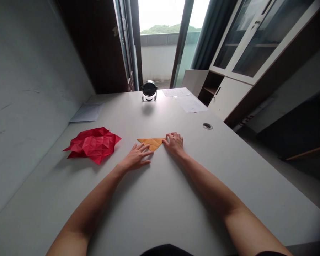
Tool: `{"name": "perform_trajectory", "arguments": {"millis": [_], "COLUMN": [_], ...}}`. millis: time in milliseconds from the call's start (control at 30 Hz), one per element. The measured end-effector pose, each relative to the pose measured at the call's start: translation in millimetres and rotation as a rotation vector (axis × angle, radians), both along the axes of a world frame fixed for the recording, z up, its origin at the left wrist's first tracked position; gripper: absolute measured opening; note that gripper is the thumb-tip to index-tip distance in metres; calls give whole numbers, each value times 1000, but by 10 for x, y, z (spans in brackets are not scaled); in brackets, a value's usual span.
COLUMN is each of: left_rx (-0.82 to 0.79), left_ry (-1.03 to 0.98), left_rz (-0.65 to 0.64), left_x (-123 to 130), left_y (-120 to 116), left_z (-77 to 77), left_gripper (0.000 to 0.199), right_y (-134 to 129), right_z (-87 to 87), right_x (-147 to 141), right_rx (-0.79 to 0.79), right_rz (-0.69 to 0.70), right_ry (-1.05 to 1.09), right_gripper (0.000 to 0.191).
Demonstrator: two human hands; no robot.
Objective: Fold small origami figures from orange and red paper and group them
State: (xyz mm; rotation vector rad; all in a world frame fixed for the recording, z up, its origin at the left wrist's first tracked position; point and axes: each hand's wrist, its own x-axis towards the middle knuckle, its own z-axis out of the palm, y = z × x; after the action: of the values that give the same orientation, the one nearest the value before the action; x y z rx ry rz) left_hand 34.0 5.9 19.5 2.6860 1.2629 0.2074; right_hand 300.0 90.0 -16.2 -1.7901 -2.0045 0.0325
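Note:
A folded triangle of orange-yellow origami paper (155, 142) lies on the white table, its long edge away from me and its point toward me. Crease lines cross its surface. My left hand (137, 156) rests with spread fingers, the fingertips touching the paper's left and lower part. At the right corner, my right hand (174, 143) has its fingers curled, with thumb and fingertips closed on that corner, which they partly hide. To the left of my left hand sits a red sheet of paper (92, 144), creased all over and partly raised off the table.
The white table (160, 206) meets a wall on the left. At its far edge stands a round black device in a silver stand (149, 89). Printed sheets (191, 104) lie at the far right, near a cable hole (207, 126). A pale paper (86, 112) is by the wall.

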Motion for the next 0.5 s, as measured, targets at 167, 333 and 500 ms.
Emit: {"name": "perform_trajectory", "arguments": {"millis": [167,333,500], "left_rx": [-19,-26,-16], "left_ry": [-10,-14,-32], "left_rz": [2,9,10], "left_x": [-23,-42,-58], "left_y": [15,35,55], "left_z": [-27,-55,-89], "left_gripper": [53,52,51], "right_y": [52,5,-45], "right_z": [-12,26,15], "right_x": [91,12,-85], "right_rx": [17,-16,0], "right_rz": [-65,80,191], "right_ry": [75,119,147], "right_gripper": [31,34,27]}}
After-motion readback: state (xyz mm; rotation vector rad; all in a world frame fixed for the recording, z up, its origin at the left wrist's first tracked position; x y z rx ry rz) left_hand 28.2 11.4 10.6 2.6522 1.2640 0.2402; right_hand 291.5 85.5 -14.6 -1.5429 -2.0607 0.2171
